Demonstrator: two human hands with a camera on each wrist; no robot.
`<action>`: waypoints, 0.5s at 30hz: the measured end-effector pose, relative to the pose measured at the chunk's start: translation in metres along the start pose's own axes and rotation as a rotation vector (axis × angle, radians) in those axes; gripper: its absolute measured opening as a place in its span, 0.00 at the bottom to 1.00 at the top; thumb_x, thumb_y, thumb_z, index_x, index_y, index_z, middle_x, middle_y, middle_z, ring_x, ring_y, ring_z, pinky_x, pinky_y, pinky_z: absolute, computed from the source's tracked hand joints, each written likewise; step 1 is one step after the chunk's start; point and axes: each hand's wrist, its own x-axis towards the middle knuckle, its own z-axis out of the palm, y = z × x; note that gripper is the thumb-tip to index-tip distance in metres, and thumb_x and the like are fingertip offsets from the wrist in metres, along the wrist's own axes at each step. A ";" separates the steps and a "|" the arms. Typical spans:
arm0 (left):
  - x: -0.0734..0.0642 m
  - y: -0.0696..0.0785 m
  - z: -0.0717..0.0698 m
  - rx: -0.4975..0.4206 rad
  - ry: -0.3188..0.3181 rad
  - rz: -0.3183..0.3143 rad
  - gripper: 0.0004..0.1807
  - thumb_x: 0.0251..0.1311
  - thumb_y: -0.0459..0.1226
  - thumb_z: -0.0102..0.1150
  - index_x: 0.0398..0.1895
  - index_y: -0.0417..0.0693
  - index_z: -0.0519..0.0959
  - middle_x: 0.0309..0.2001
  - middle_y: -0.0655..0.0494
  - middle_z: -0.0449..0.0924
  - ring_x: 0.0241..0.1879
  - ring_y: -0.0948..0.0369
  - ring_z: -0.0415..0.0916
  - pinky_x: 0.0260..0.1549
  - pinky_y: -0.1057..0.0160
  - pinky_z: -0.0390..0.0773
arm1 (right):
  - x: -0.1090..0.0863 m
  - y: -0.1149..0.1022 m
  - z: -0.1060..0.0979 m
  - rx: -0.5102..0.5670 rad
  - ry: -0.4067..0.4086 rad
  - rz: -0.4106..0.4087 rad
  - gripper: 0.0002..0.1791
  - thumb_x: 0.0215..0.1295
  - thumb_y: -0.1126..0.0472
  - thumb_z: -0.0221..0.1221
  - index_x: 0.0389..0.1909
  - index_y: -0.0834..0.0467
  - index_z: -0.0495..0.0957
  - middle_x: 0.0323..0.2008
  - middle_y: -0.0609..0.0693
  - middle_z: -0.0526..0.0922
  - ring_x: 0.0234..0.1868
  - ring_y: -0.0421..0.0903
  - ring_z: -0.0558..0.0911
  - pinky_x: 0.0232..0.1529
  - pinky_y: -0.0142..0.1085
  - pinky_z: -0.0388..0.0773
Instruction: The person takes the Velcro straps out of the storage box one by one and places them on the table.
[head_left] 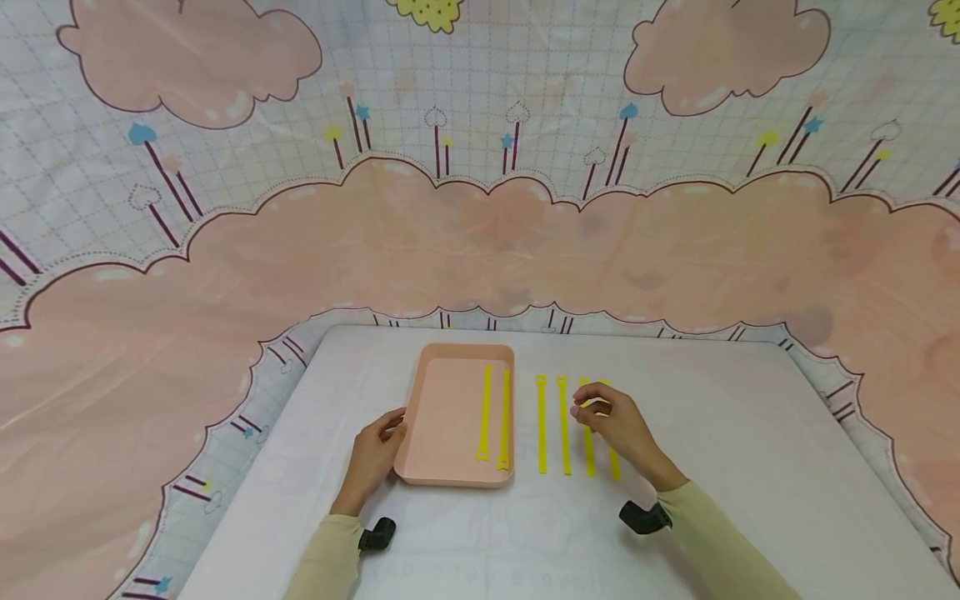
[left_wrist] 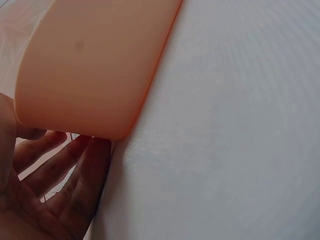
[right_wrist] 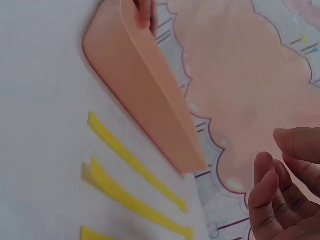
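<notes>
A peach tray (head_left: 438, 417) lies on the white table, holding two flat yellow strips (head_left: 484, 417) near its right side. At the tray's left edge, my left hand (head_left: 375, 450) rests its fingers against the outer wall; the left wrist view shows the fingers extended there. To the right of the tray lie several more yellow strips (head_left: 542, 425) in an upright row, each with a wider end. My right hand (head_left: 618, 423) hovers above this row and hides parts of the rightmost strips. Its thumb and fingers are bent with a gap between them, and nothing is held.
The white tabletop (head_left: 750, 433) extends to both sides of the tray and the strips. Behind it hangs a patterned cloth (head_left: 480, 242) with clouds. Each wrist wears a black device (head_left: 377, 534).
</notes>
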 end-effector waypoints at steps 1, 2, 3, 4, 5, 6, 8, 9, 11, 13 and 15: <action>0.000 0.000 0.000 -0.001 0.001 -0.001 0.20 0.69 0.37 0.53 0.63 0.45 0.76 0.56 0.41 0.80 0.53 0.47 0.81 0.50 0.51 0.81 | -0.001 -0.007 0.002 -0.002 -0.003 -0.004 0.16 0.64 0.61 0.64 0.49 0.64 0.76 0.46 0.59 0.80 0.40 0.42 0.83 0.35 0.36 0.78; 0.000 0.000 0.000 0.000 0.001 -0.002 0.20 0.69 0.37 0.53 0.63 0.45 0.76 0.56 0.41 0.80 0.53 0.47 0.81 0.50 0.51 0.81 | -0.001 -0.011 0.004 -0.001 -0.007 -0.003 0.15 0.64 0.62 0.64 0.48 0.64 0.76 0.46 0.60 0.80 0.40 0.44 0.83 0.35 0.36 0.79; -0.001 0.000 0.000 0.001 0.001 -0.002 0.20 0.69 0.37 0.53 0.63 0.45 0.76 0.56 0.41 0.80 0.53 0.47 0.81 0.50 0.51 0.81 | 0.000 -0.014 0.005 -0.001 -0.010 -0.013 0.14 0.64 0.63 0.63 0.48 0.65 0.76 0.46 0.61 0.80 0.40 0.45 0.83 0.35 0.37 0.79; -0.001 0.001 0.000 0.002 0.001 -0.003 0.20 0.69 0.37 0.53 0.63 0.45 0.76 0.56 0.41 0.80 0.53 0.47 0.81 0.50 0.51 0.81 | -0.001 -0.017 0.007 0.005 -0.015 -0.022 0.14 0.65 0.63 0.63 0.48 0.65 0.76 0.46 0.61 0.80 0.40 0.46 0.83 0.35 0.37 0.79; -0.001 0.001 0.000 0.003 0.001 -0.004 0.20 0.69 0.37 0.53 0.63 0.45 0.76 0.56 0.41 0.80 0.53 0.47 0.81 0.50 0.51 0.81 | 0.000 -0.020 0.010 0.006 -0.016 -0.025 0.14 0.64 0.63 0.63 0.48 0.64 0.76 0.46 0.61 0.80 0.40 0.46 0.83 0.35 0.37 0.79; -0.001 0.001 0.000 0.004 0.001 -0.005 0.20 0.69 0.37 0.53 0.63 0.45 0.76 0.56 0.41 0.80 0.53 0.47 0.81 0.50 0.51 0.81 | 0.000 -0.022 0.012 0.007 -0.017 -0.028 0.14 0.64 0.63 0.64 0.48 0.64 0.76 0.46 0.61 0.80 0.40 0.47 0.84 0.35 0.37 0.79; -0.002 0.001 0.000 0.005 0.001 -0.007 0.20 0.69 0.37 0.53 0.63 0.45 0.76 0.56 0.41 0.80 0.53 0.47 0.80 0.50 0.51 0.81 | 0.002 -0.021 0.017 0.013 -0.023 -0.041 0.15 0.64 0.62 0.64 0.48 0.64 0.76 0.46 0.60 0.80 0.40 0.48 0.84 0.35 0.37 0.79; -0.002 0.001 0.000 0.005 0.002 -0.008 0.20 0.69 0.37 0.53 0.63 0.45 0.76 0.56 0.41 0.80 0.53 0.47 0.80 0.50 0.52 0.81 | 0.002 -0.021 0.019 0.019 -0.026 -0.051 0.15 0.63 0.61 0.65 0.48 0.63 0.77 0.46 0.59 0.80 0.40 0.49 0.84 0.35 0.37 0.79; -0.002 0.001 0.000 0.002 0.003 -0.011 0.20 0.69 0.37 0.53 0.63 0.45 0.76 0.56 0.41 0.80 0.53 0.47 0.80 0.50 0.51 0.81 | 0.003 -0.024 0.024 0.022 -0.031 -0.055 0.15 0.63 0.60 0.65 0.47 0.62 0.77 0.45 0.58 0.81 0.40 0.50 0.84 0.36 0.38 0.80; -0.002 0.002 0.000 -0.004 0.002 -0.010 0.20 0.69 0.37 0.53 0.63 0.45 0.76 0.56 0.41 0.80 0.53 0.47 0.80 0.50 0.51 0.81 | 0.004 -0.027 0.028 0.029 -0.038 -0.060 0.15 0.63 0.60 0.65 0.47 0.62 0.77 0.45 0.58 0.81 0.40 0.51 0.84 0.36 0.37 0.79; -0.002 0.002 0.000 -0.007 0.003 -0.006 0.20 0.69 0.37 0.53 0.63 0.45 0.76 0.56 0.41 0.80 0.53 0.47 0.80 0.50 0.51 0.81 | 0.004 -0.031 0.032 0.036 -0.048 -0.063 0.14 0.64 0.60 0.65 0.47 0.62 0.78 0.44 0.58 0.81 0.39 0.50 0.84 0.36 0.37 0.79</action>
